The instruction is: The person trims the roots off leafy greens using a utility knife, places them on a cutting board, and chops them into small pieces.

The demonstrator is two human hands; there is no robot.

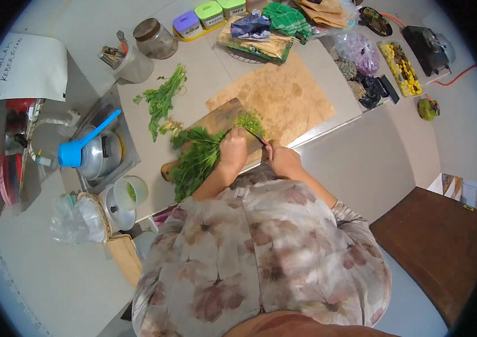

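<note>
My left hand grips a bunch of leafy green herbs, pressing its stems onto a wooden cutting board. The leaves spread left across the board towards its handle end. In my right hand is a knife, its blade angled towards the stems just beside my left fingers. Finely chopped green pieces lie in a small heap on the board, past the blade. Beneath part of the board is a stained brown paper sheet on the tiled counter.
Another herb bunch lies behind the board. At left, a sink holds a metal pot and a blue dipper. A plastic tub with green bits stands near the front edge. Lidded boxes and a glass jar line the back.
</note>
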